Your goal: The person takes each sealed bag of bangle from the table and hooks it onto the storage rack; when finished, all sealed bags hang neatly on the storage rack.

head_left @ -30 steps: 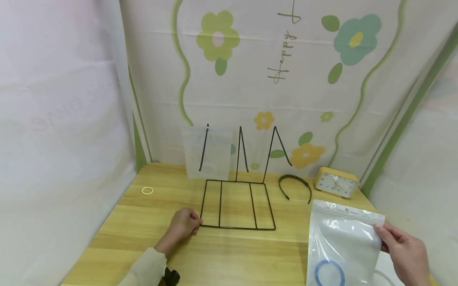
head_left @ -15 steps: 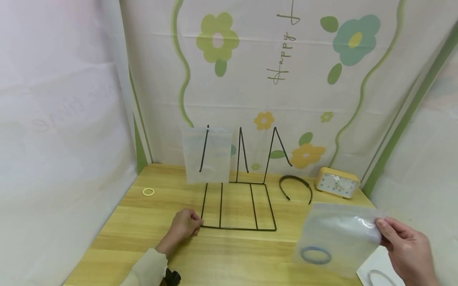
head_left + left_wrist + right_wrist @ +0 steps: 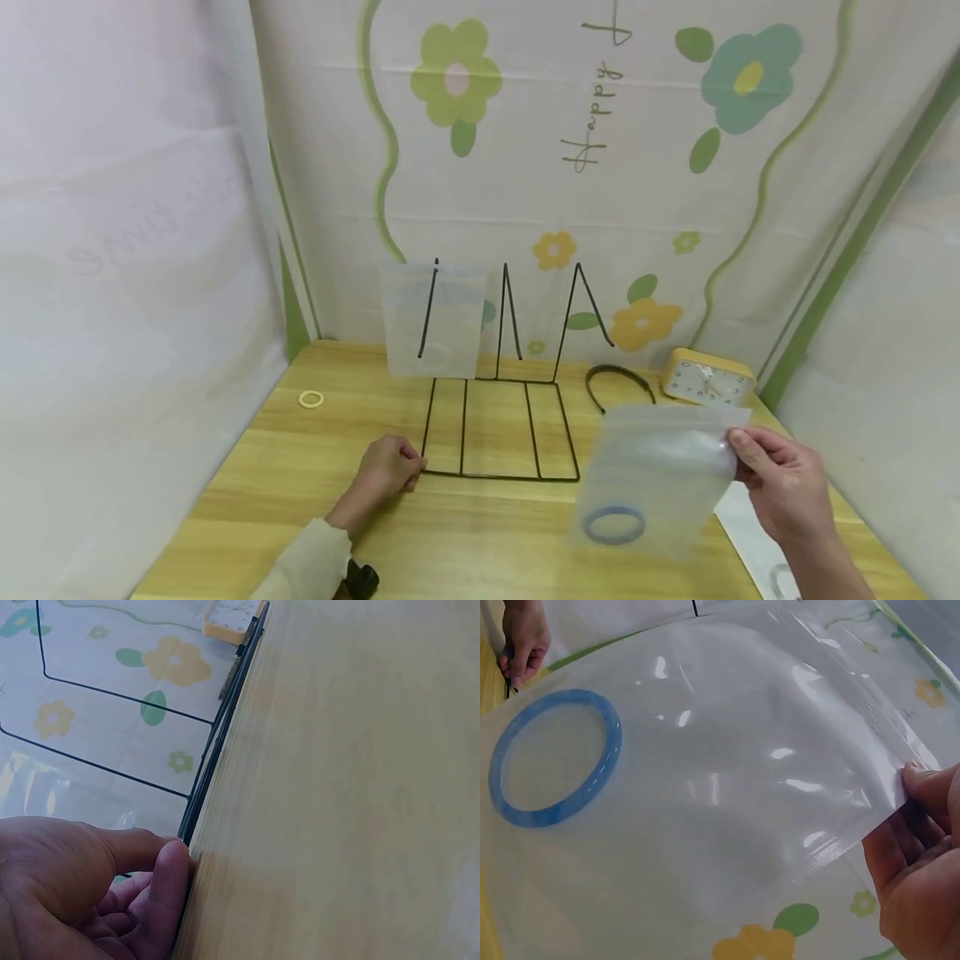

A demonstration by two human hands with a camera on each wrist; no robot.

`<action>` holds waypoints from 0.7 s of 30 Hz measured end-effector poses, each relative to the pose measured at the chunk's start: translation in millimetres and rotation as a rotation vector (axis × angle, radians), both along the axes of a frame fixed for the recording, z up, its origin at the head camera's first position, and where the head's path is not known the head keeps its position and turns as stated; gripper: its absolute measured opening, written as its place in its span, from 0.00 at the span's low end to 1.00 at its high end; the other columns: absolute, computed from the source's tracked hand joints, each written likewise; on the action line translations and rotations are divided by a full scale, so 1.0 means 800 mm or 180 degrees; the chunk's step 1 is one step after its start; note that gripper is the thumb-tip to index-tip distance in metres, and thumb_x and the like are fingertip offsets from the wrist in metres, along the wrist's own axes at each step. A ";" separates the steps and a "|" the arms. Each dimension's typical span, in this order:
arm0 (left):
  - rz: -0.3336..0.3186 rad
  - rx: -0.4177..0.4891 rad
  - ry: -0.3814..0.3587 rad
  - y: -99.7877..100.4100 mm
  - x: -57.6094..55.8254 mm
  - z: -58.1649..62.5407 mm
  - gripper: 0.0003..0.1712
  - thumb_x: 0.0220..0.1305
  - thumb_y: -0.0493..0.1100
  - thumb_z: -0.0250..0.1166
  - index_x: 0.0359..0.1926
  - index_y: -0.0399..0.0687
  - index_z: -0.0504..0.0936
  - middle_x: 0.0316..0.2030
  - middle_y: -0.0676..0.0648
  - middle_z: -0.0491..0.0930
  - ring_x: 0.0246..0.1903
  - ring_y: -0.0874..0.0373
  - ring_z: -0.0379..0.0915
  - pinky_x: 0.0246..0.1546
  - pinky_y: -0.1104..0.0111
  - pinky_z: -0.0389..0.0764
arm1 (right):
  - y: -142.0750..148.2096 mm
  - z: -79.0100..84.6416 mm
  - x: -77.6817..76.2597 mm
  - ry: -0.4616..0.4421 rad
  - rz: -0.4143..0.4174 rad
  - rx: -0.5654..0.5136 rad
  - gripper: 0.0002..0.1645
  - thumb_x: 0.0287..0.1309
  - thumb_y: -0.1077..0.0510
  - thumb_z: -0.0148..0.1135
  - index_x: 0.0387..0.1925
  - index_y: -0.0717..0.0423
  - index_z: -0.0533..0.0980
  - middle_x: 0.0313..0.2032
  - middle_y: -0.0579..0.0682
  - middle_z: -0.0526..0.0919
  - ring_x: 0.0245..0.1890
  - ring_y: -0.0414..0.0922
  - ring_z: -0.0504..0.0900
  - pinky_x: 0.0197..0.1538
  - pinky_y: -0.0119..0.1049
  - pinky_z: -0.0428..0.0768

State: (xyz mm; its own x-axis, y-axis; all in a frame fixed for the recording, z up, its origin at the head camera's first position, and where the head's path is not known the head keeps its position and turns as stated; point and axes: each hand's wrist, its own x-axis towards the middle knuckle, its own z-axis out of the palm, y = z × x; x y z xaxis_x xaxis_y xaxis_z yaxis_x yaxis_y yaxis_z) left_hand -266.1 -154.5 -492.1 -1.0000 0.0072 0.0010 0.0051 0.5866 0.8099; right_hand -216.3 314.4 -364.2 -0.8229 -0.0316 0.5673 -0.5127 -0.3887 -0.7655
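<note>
My left hand point(image 3: 386, 468) pinches the front left corner of a black wire display rack point(image 3: 500, 477), which stands on the wooden table with three upright hooks. In the left wrist view, thumb and finger close on the rack's bottom wire point(image 3: 199, 796). From the rack's left hook hangs a translucent bag point(image 3: 453, 321). To the right of the rack, my right hand point(image 3: 791, 483) pinches the upper side edge of a translucent zip bag point(image 3: 660, 467), held in the air and tilted. Inside it lies a blue bangle point(image 3: 612, 742), in the bag's lower part.
Behind the bag are a black headband point(image 3: 636, 377) and a yellow clock point(image 3: 708, 379). A pale yellow ring point(image 3: 311, 407) lies at the left. A white sheet point(image 3: 742, 521) bearing a pale ring is under my right hand. A patterned cloth point(image 3: 637, 183) backs the table.
My right hand has swung the bag from facing me to a tilt, and carried it left and slightly up toward the rack. My left hand stays at the rack's corner.
</note>
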 end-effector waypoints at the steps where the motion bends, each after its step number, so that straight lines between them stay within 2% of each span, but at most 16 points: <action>1: -0.0007 0.0017 0.0008 0.000 0.000 0.000 0.09 0.60 0.37 0.69 0.25 0.43 0.80 0.13 0.51 0.77 0.13 0.60 0.71 0.14 0.73 0.63 | -0.007 0.001 -0.002 0.0007 -0.0013 0.0031 0.20 0.65 0.80 0.41 0.38 0.73 0.81 0.33 0.56 0.87 0.29 0.42 0.87 0.30 0.31 0.82; 5: -0.0034 0.0026 0.0025 -0.001 -0.003 0.000 0.09 0.60 0.37 0.69 0.25 0.43 0.80 0.13 0.51 0.77 0.13 0.60 0.71 0.15 0.73 0.63 | -0.031 0.005 -0.011 0.0064 0.0023 0.0190 0.19 0.64 0.81 0.43 0.38 0.71 0.82 0.33 0.55 0.88 0.30 0.41 0.87 0.30 0.31 0.82; 11: -0.0039 0.0037 0.0015 -0.002 -0.004 -0.002 0.09 0.60 0.37 0.68 0.25 0.43 0.79 0.14 0.51 0.77 0.14 0.60 0.72 0.15 0.72 0.64 | -0.063 0.008 -0.022 0.0124 0.0249 0.0376 0.18 0.64 0.80 0.45 0.38 0.70 0.82 0.34 0.54 0.88 0.32 0.41 0.87 0.30 0.31 0.83; 16: -0.0041 0.0059 0.0017 -0.004 -0.003 -0.001 0.09 0.60 0.37 0.68 0.25 0.43 0.79 0.13 0.51 0.77 0.14 0.60 0.72 0.15 0.72 0.65 | -0.086 0.013 -0.031 0.0088 0.0201 0.0645 0.17 0.65 0.78 0.46 0.36 0.68 0.82 0.31 0.51 0.87 0.29 0.39 0.86 0.29 0.30 0.82; 21: -0.0020 0.0060 -0.0007 -0.003 -0.001 -0.002 0.09 0.61 0.37 0.68 0.25 0.43 0.79 0.13 0.51 0.77 0.13 0.60 0.72 0.15 0.73 0.65 | -0.111 0.019 -0.040 0.0074 0.0157 0.0744 0.15 0.66 0.76 0.48 0.34 0.68 0.81 0.29 0.50 0.86 0.26 0.38 0.84 0.27 0.30 0.81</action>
